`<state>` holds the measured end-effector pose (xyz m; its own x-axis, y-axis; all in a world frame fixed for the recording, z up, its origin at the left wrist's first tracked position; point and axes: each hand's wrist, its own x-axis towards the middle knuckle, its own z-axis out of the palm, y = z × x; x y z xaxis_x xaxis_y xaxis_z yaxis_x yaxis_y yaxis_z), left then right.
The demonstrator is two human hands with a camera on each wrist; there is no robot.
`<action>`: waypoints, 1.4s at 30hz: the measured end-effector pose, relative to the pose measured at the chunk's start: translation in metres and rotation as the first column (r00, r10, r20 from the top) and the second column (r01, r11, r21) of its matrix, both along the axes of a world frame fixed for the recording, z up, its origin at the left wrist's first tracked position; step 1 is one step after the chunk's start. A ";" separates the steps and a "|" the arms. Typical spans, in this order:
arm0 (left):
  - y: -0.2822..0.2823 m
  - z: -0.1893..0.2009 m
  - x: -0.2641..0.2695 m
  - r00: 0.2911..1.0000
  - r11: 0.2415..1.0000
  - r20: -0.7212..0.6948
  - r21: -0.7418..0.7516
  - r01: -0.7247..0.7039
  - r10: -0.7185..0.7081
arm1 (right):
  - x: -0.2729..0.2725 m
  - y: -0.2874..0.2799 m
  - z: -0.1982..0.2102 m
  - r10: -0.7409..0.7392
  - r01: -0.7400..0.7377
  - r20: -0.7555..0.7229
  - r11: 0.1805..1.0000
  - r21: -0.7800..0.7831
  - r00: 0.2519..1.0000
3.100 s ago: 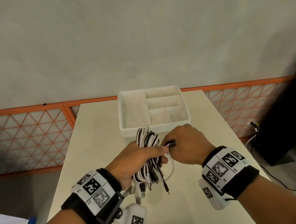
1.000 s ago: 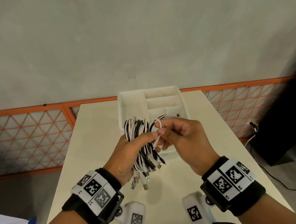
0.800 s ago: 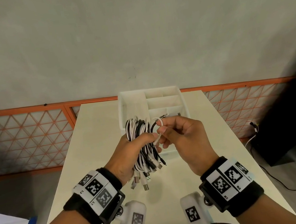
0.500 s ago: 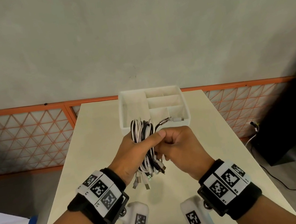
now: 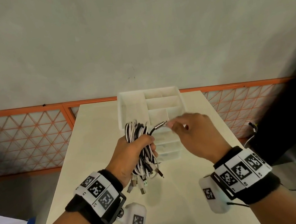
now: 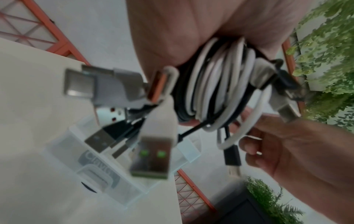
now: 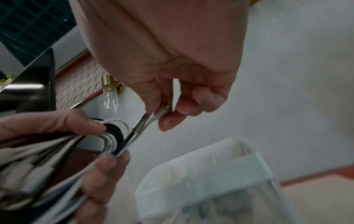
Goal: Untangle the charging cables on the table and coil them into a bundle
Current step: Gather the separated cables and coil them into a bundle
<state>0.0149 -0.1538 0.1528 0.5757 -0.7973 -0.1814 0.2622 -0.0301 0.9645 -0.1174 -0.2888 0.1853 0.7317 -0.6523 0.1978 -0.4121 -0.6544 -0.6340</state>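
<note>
The coiled bundle of black and white charging cables [image 5: 139,148] sits up off the table in the left hand [image 5: 129,159], fingers curled tight round its middle so the loops don't spring apart. The right hand [image 5: 191,136] pinches a loose silver-tipped black cable end [image 5: 160,125], probably to wrap it round. White plastic divided organizer tray [image 5: 132,102] just beyond the fingers.

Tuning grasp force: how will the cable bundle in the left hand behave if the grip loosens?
The cable bundle looks floppy: loops would likely spring apart. Its dangling plugs would probably swing. Left hand wraps it fully, so it seems light.
</note>
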 end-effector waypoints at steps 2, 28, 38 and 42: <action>-0.002 0.001 0.001 1.000 1.000 -0.007 0.009 -0.017 0.017 | -0.001 0.003 -0.003 0.056 -0.045 -0.046 0.975 0.219 0.997; 0.002 -0.005 -0.001 0.993 0.992 -0.044 -0.054 0.110 -0.113 | 0.016 0.025 -0.007 -0.023 -0.255 0.381 0.705 0.662 0.924; 0.003 0.005 0.005 0.981 0.991 -0.164 -0.103 0.087 -0.103 | 0.015 0.023 -0.024 0.086 -0.330 0.410 0.750 0.573 0.908; 0.002 0.004 0.003 0.981 0.993 -0.159 -0.050 0.103 -0.109 | 0.019 0.029 -0.028 0.102 -0.318 0.429 0.824 0.469 0.898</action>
